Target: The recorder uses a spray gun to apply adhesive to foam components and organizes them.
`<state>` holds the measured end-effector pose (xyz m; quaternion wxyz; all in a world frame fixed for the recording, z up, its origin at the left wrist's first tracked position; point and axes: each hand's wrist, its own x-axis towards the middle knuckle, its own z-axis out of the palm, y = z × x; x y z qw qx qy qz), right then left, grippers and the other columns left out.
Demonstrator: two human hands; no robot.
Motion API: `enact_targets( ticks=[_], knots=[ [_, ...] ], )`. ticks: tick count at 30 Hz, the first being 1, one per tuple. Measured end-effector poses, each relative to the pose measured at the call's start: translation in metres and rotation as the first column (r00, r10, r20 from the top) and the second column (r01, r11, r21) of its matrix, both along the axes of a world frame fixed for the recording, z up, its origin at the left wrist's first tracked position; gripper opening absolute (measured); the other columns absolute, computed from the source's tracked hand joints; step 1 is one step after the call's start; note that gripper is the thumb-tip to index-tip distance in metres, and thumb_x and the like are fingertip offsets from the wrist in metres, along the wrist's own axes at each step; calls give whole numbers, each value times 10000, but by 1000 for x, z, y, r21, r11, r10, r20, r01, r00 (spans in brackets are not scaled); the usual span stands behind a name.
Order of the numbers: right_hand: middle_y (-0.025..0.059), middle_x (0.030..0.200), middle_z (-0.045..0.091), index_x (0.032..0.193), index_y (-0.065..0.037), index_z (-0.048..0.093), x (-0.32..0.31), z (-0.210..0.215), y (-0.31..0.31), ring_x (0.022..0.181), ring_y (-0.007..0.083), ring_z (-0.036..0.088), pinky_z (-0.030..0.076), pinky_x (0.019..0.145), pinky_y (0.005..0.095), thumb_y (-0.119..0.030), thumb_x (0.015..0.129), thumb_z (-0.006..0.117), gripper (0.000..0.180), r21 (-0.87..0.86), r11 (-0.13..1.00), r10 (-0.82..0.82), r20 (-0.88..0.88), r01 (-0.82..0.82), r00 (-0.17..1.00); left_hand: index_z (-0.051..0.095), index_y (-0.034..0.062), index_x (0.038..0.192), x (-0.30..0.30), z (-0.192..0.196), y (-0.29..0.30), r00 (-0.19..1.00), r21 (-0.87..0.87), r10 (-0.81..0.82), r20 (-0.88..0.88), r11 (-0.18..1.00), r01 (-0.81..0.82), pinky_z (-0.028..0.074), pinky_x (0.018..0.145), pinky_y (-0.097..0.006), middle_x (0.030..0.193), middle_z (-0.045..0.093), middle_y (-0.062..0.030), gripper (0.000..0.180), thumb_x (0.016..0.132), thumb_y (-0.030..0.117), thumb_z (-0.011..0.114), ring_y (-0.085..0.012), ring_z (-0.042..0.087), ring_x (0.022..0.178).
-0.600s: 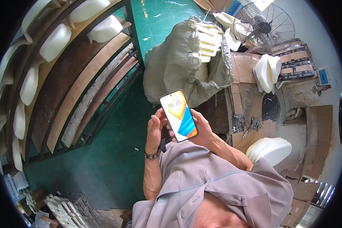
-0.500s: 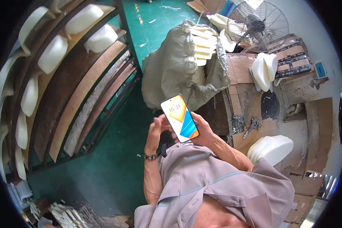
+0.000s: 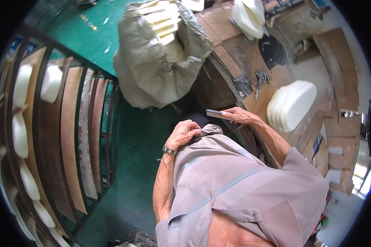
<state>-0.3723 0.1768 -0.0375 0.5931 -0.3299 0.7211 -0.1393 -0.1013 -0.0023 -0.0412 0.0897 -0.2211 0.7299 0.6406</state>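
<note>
My right hand point(image 3: 240, 115) grips a smartphone point(image 3: 217, 114), which is turned nearly edge-on so its screen does not show. The phone is held just beyond the front of my shirt, near the edge of the workbench. At my waist, my left hand point(image 3: 184, 133) has its fingers closed on the hem of my grey-beige shirt point(image 3: 218, 164). The fingertips are partly hidden by the bunched cloth.
A large grey sack point(image 3: 148, 70) of cream-white molded pieces point(image 3: 163, 20) stands ahead. To the left is a rack point(image 3: 66, 136) with similar white pieces. On the cardboard-covered workbench point(image 3: 245, 68) at right sit a stack of white pieces point(image 3: 292, 105) and a metal tool point(image 3: 261, 82).
The phone has moved right and tipped from screen-up to edge-on, now in my right hand alone. My left hand has come away from it and taken the shirt hem. My view has turned right.
</note>
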Motion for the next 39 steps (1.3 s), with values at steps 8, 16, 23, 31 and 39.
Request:
enact_targets(
  ticks=[8,16,23,31,39],
  knots=[
    [205,1174,629,1394,-126,616,-7,18,53,1113,335,584,448,970,435,-606,1003,451,641,-87,960,254,-113,-265,960,681,-6,858,-9,24,6,955,60,-137,-263,986,158,497,703,-336,828,603,-85,89,800,18,744,-236,617,773],
    [272,1053,649,1299,-80,657,27,-21,13,1018,409,624,505,895,452,-493,999,495,537,-218,870,398,-216,-442,891,690,-13,877,-38,24,4,955,67,-186,-230,976,206,518,692,-293,838,600,-81,90,804,-21,741,-192,627,777],
    [288,1138,684,1225,44,662,22,-42,-30,1048,414,668,518,910,457,-447,953,506,583,-70,976,209,23,-207,978,725,14,933,-61,13,-17,978,-45,-92,-189,995,85,479,706,-325,837,605,-85,129,814,51,756,-210,592,782],
    [273,1384,549,1327,56,575,-47,-35,-35,1318,392,505,393,1119,440,-424,939,472,626,-87,976,198,-16,-199,980,714,18,1104,-129,-1,-64,975,-60,117,-188,990,-131,516,780,-327,936,674,-106,271,848,104,724,-222,658,867],
    [262,964,697,970,53,690,-91,-61,-19,926,433,660,515,822,497,-382,928,471,489,-224,974,20,-29,-26,999,691,-1,1159,-206,-29,-122,989,-122,146,-2,982,-145,545,836,-315,1005,701,-104,280,902,108,697,-203,689,911]
  ],
)
